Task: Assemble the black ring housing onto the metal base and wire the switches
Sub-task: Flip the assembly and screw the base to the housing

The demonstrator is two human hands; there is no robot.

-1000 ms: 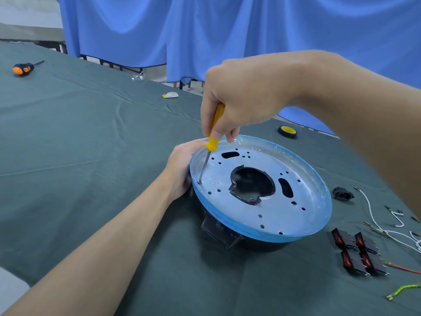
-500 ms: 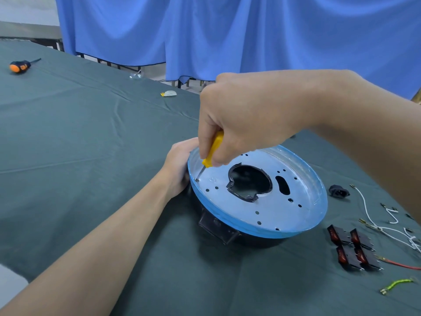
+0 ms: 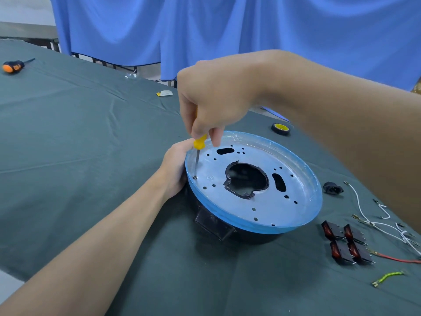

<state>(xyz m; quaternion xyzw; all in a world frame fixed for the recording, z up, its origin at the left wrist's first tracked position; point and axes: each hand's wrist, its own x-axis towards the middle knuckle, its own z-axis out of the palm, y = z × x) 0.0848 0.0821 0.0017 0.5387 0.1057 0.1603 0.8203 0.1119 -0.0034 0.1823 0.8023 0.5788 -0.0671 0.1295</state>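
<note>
Leftmost, by the far left edge of the table point(image 3: 68, 133): orange-and-black screwdriver point(image 3: 12, 66), lying alone. Further along the far edge, a small white-and-yellow scrap point(image 3: 164, 93). Near the middle, left hand point(image 3: 174, 169) clasping the left rim of the metal base point(image 3: 257, 210), fingertips hidden under it. Just above, right hand point(image 3: 214, 103) pinching the handle of a yellow screwdriver point(image 3: 200, 142), shaft close to upright, tip set on a screw point(image 3: 195, 177) just inside that left rim. Round, blue-filmed at the rim, pierced with small holes and one large central opening; sits on top of the black ring housing point(image 3: 218, 226), only its lower front showing. Beyond, toward the far edge, a tape roll point(image 3: 280, 128), black with a yellow core. Right of the base and apart from it, a black power socket point(image 3: 333, 188). Then white wires point(image 3: 364, 215) trailing to the right edge, four rocker switches point(image 3: 346, 245) clustered tight, a red wire point(image 3: 396, 260) just beside them, and a green-yellow wire point(image 3: 387, 278) nearest the front.
</note>
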